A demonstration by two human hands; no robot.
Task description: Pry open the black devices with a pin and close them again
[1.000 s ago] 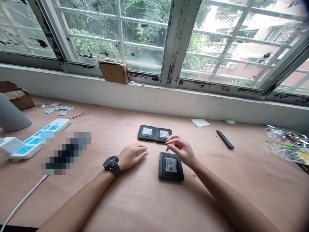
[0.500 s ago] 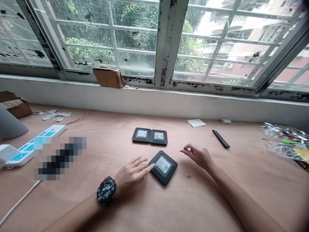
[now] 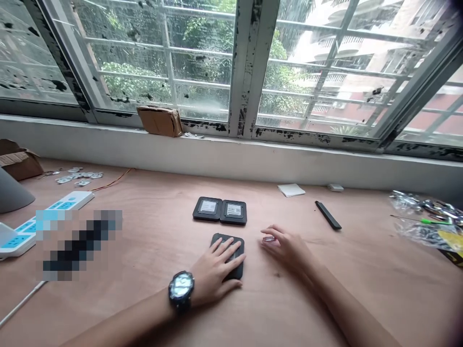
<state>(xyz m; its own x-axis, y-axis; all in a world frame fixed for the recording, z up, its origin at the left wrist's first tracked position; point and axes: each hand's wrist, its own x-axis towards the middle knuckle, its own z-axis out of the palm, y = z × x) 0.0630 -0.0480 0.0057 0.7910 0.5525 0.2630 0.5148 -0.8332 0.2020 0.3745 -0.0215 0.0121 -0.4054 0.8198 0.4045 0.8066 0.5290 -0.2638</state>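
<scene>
My left hand, with a black watch on the wrist, lies spread over a black square case on the wooden table. Its palm and fingers cover most of the case and its label. To the right, my right hand rests near the table with its fingers curled round a small, shiny, clear or metallic item that I cannot make out. Behind my hands, two more black square cases with white labels, a left one and a right one, lie side by side.
A black bar-shaped object, a white paper square and a small white block lie at the back right. Plastic bags are at the far right. A white power strip and a pixelated area are at left.
My left hand has moved from the case's left edge to flat on top of it. The case has turned straighter and shifted left. My right hand has lowered slightly and shifted left.
</scene>
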